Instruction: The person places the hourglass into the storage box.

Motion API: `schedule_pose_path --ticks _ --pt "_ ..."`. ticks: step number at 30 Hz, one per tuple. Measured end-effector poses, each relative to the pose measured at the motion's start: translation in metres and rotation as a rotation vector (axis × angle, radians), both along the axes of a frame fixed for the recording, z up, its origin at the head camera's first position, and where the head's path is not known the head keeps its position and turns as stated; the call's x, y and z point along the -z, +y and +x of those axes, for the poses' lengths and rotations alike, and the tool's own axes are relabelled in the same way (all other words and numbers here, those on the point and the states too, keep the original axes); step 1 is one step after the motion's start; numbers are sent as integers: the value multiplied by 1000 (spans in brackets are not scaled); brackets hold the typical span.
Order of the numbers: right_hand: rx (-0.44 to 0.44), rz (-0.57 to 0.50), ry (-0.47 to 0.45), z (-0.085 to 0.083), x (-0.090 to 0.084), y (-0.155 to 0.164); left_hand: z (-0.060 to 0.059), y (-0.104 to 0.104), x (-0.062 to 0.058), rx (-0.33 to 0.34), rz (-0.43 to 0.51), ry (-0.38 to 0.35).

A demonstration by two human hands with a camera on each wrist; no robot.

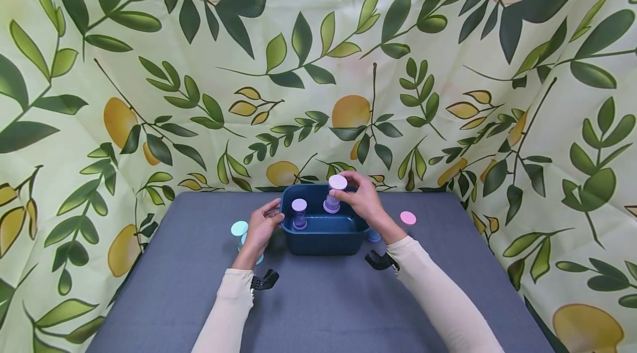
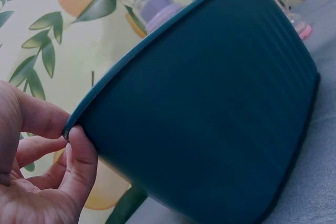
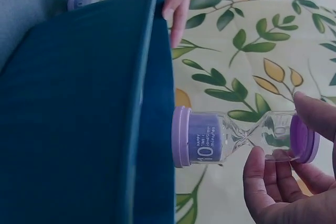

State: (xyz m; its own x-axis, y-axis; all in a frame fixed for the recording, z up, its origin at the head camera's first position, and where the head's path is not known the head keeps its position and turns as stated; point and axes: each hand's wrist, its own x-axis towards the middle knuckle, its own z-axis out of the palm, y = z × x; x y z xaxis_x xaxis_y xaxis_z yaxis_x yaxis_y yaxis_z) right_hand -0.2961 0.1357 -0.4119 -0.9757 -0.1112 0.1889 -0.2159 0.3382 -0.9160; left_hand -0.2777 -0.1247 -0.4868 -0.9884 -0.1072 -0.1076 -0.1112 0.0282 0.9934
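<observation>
A dark teal bin point(image 1: 323, 242) stands on the grey table at the back middle. My right hand point(image 1: 359, 196) holds a purple sand timer point(image 1: 334, 196) by its top cap over the bin's right side; in the right wrist view the purple sand timer point(image 3: 231, 137), marked 10 minutes, sits at the bin's rim point(image 3: 144, 77). My left hand point(image 1: 262, 226) pinches the bin's left rim; the thumb and fingers point(image 2: 79, 156) close on the bin's edge point(image 2: 157, 40). A second purple timer point(image 1: 299, 213) stands inside the bin.
A mint green timer point(image 1: 240, 230) stands left of the bin, partly behind my left hand. A pink timer point(image 1: 407, 218) and a blue one point(image 1: 374, 236) stand to the right. A leaf-and-lemon cloth backs the table.
</observation>
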Motion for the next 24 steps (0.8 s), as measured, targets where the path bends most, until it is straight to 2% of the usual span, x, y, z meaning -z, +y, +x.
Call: schedule_pose_path --ticks 15,24 --pt "16 109 -48 -19 25 -23 1 0 -1 5 2 2" --pt "18 161 -129 -35 40 -32 -1 1 0 3 -10 -8"
